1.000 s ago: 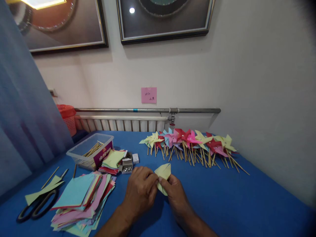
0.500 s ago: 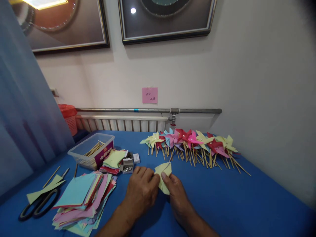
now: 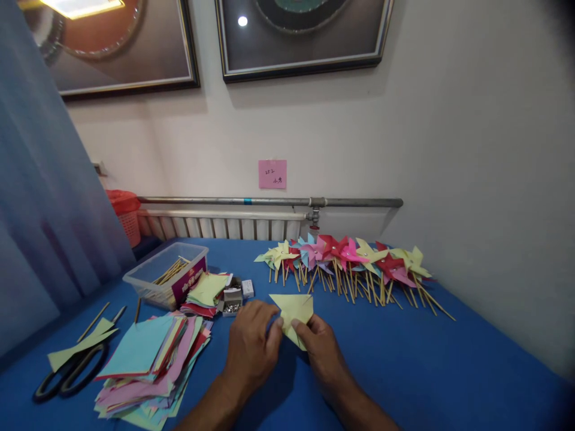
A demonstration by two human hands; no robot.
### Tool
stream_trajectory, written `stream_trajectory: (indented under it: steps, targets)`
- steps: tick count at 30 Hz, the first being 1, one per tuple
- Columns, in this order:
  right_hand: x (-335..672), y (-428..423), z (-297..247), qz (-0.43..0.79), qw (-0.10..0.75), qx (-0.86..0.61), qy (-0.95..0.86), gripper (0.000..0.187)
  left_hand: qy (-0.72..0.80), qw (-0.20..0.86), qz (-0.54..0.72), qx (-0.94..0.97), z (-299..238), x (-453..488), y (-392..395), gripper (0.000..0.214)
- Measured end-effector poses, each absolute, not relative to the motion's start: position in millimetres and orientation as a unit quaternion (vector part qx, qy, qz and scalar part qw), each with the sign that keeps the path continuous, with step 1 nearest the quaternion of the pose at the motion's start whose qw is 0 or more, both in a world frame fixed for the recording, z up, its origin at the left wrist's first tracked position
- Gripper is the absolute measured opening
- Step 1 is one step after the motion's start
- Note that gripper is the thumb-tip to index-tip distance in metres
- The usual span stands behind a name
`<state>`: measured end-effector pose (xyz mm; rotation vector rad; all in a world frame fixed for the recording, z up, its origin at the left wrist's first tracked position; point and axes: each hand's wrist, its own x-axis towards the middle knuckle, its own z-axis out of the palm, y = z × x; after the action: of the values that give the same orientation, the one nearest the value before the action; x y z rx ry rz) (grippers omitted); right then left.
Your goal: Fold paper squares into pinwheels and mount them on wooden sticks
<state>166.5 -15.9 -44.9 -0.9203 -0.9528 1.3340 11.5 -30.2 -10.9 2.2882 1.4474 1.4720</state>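
Sticks [image 3: 173,269] in a clear tub [image 3: 190,284], shiny bits [image 3: 232,308] in a small box [image 3: 232,294]
Right hand [image 3: 324,352] pinches yellow paper [image 3: 299,306]; left hand [image 3: 252,342] touches its edge, grip unclear

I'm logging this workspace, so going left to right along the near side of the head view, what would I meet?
Black-handled scissors, loose stack of multicoloured paper squares, bare left hand, pale yellow folded paper, right hand.

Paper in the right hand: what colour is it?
Pale yellow; the paper in the right hand shows best in the head view, the only one.
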Motion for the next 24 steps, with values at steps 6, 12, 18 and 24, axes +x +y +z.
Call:
stream_trajectory:
  steps: [6, 12, 18, 24]
  targets:
    - [166.4, -18.6, -43.6, 0.536, 0.578, -0.412, -0.456, 0.042, 0.47, 0.508, 0.531, 0.489, -17.8, 11.7, -14.3, 0.028]
    - [164.2, -21.6, -36.4, 0.502, 0.579, -0.412, -0.494, 0.031, 0.367, 0.614, 0.537, 0.447, -27.8, 20.6, -13.3, 0.03]
    - [163.9, -22.2, -35.7, 0.502, 0.557, -0.417, -0.513, 0.037, 0.384, 0.618, 0.526, 0.44, -24.0, 21.7, -12.4, 0.031]
    - [164.0, -24.1, -36.0, 0.484, 0.538, -0.434, -0.537, 0.04, 0.368, 0.634, 0.54, 0.413, -15.5, 23.2, -17.0, 0.039]
